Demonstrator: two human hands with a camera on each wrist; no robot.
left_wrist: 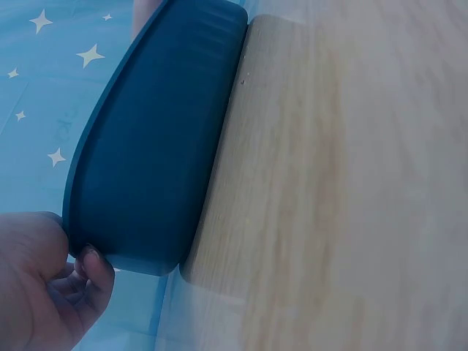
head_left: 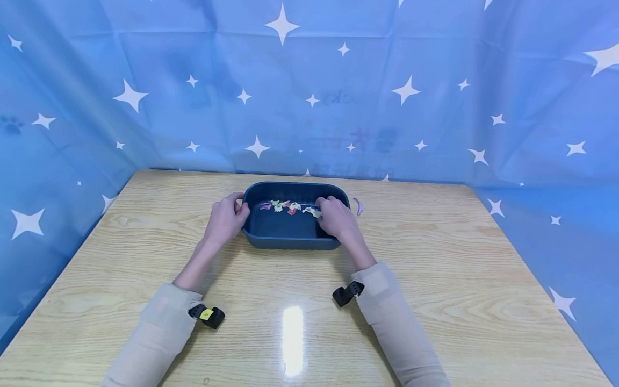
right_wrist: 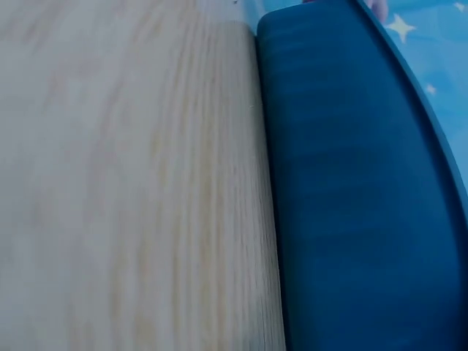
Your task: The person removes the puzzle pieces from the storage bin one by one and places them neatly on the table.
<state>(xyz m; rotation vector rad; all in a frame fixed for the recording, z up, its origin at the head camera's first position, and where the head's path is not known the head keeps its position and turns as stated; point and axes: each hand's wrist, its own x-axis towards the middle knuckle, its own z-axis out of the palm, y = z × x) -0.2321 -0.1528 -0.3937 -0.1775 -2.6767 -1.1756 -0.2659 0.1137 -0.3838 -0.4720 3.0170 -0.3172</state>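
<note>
A dark blue rectangular bin (head_left: 290,243) stands on the wooden table. My left hand (head_left: 226,217) grips its left end, thumb over the rim; the left wrist view shows the same hand (left_wrist: 51,281) with fingers curled at the bin's wall (left_wrist: 157,146). My right hand (head_left: 336,216) reaches over the right end into the bin, its fingers bent beside a cream-white petal-like piece (head_left: 313,212). Whether those fingers pinch it is hidden. Several small pink, white, yellowish and red petal-like pieces (head_left: 279,207) lie along the inside. The right wrist view holds only the bin's outer wall (right_wrist: 351,183) and table.
A purple curled piece (head_left: 358,207) lies on the table (head_left: 435,258) just right of the bin. Behind and at both sides hangs a blue curtain with white stars (head_left: 314,64). Black cameras (head_left: 348,294) sit on both wrists.
</note>
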